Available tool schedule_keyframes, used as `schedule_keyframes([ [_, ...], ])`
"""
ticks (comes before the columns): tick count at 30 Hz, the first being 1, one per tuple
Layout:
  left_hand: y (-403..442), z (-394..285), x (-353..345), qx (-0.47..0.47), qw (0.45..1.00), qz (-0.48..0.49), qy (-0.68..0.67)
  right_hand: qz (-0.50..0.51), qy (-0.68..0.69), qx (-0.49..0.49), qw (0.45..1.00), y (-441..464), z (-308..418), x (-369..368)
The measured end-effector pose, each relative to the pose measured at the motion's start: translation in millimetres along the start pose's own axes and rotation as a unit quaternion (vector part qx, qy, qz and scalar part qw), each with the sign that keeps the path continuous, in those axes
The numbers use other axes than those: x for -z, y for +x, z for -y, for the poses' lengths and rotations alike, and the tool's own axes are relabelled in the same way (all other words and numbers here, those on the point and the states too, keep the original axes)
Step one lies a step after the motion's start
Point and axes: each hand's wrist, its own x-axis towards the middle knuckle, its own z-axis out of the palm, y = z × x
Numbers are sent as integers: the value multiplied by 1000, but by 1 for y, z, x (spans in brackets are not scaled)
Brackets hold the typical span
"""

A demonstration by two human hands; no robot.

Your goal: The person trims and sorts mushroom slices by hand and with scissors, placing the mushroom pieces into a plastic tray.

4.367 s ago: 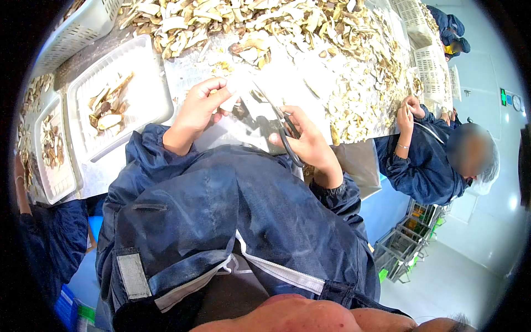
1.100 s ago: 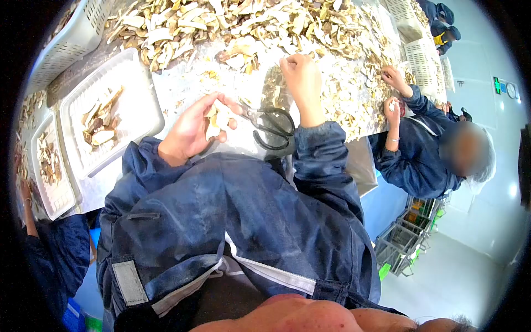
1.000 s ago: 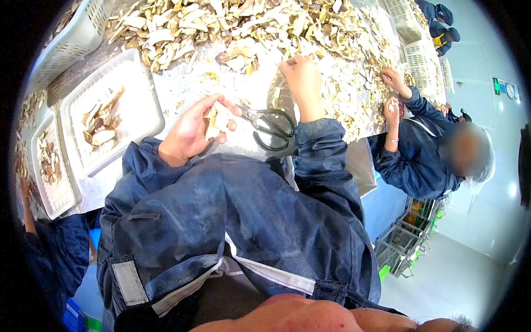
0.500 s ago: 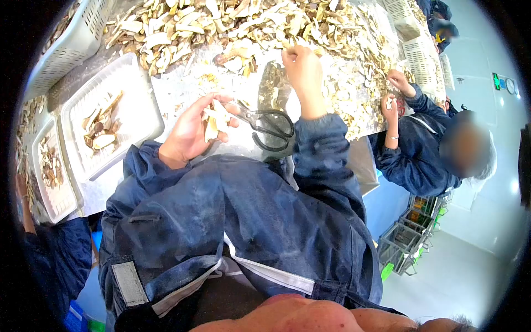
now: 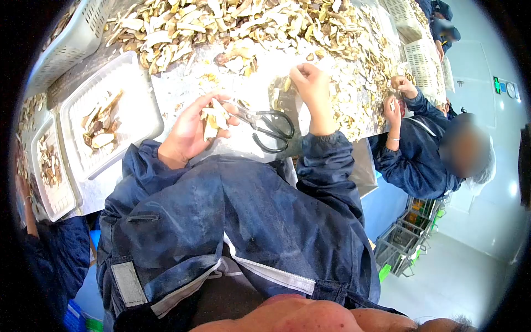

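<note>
ok so clock directions here use the wearer's left hand [image 5: 185, 130] as the ctr. That left hand is curled palm-up w/ a few pale mushroom slices [image 5: 213, 123] tucked btwn the fingers, and the blade end of the scissors [image 5: 253, 117] is right at the same fingertips. Black loop handles stick out toward abt 3 o'clock, nobody's fingers thru them.

Right hand [image 5: 314, 86] is up at 2 o'clock, over the tabletop [image 5: 182, 83], thumb + index pinching a small yellowish piece [image 5: 287, 84]. Other fingers folded in, afaict.

Big heap of slices [image 5: 238, 25] spreads over the tabletop from 12 to 2 o'clock. Large white tray [image 5: 130, 83] sits at 9-10 o'clock w/ a small bunch of brown-and-cream pieces in the middle, and a smaller tray [image 5: 60, 193] is just beside it, toward 8-9, also w/ pieces in it. Perforated basket [image 5: 61, 58] at 10 o'clock, near the large tray's far side.

Over at 3 o'clock theres a co-worker [image 5: 423, 157], navy sleeves + white cap, both hands up at the tabletop edge, one w/ something small & white in it. Another person [image 5: 55, 249] at abt 8, mostly cut off. Metal racks [image 5: 401, 238] on the floor at 4.
</note>
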Motion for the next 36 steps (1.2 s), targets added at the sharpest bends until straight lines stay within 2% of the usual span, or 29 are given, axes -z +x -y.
schedule_keyframes([
  [1,0,0,1,-1,1000,1,4,42,89,-44,994,-6,7,6],
  [4,1,1,-4,-8,1000,0,5,111,240,-51,963,-34,41,19],
  [6,1,1,-12,-7,1000,-8,-9,181,306,-29,934,-55,61,14],
  [7,-1,1,-17,-5,1000,-15,-21,221,360,12,906,-62,67,5],
  [8,-1,1,-20,-3,999,-22,-33,244,292,24,924,-66,73,6],
  [10,-2,0,-20,-5,1000,-19,-20,167,130,20,977,-55,74,9],
  [11,-3,-1,-18,-7,1000,-19,-15,79,102,27,991,-39,57,6],
  [12,-3,-1,-14,-7,1000,-9,-18,-10,72,35,997,-20,28,2],
  [14,-1,0,-2,-9,1000,10,-25,-110,-130,63,983,17,-20,7],
  [17,0,2,-1,-8,1000,19,-14,-133,-211,69,966,35,-58,10],
  [20,2,2,7,5,997,70,-40,-82,-222,63,970,37,-65,14],
  [23,2,2,7,22,998,49,-26,-12,-191,21,981,32,-59,18],
  [26,1,2,0,21,1000,8,22,42,52,-29,997,2,1,25],
  [30,2,2,-8,34,999,-7,4,256,322,10,912,-46,64,5],
  [33,0,-1,-14,27,999,-8,-14,311,312,23,897,-45,75,7],
  [34,0,-1,-13,18,1000,-6,-13,272,276,-29,921,-33,71,13],
  [35,0,-1,-12,9,1000,-4,-11,175,108,-31,978,-16,67,18],
  [36,0,0,-9,10,1000,-5,-14,72,81,-6,994,7,31,9],
])
